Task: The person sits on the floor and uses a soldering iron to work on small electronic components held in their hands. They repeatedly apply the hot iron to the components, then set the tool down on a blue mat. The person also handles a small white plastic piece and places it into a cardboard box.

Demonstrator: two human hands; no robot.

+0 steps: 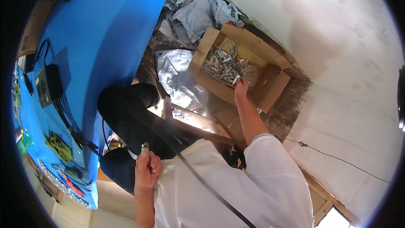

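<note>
Over the box (215, 88), the right hand (241, 88) pinches a white piece (236, 79); the left hand (148, 169) grips a lighter-like object (145, 147).

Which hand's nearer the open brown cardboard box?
Right. The right hand is at the near edge of the brown cardboard box; the left hand is well away, toward the lower left.
</note>
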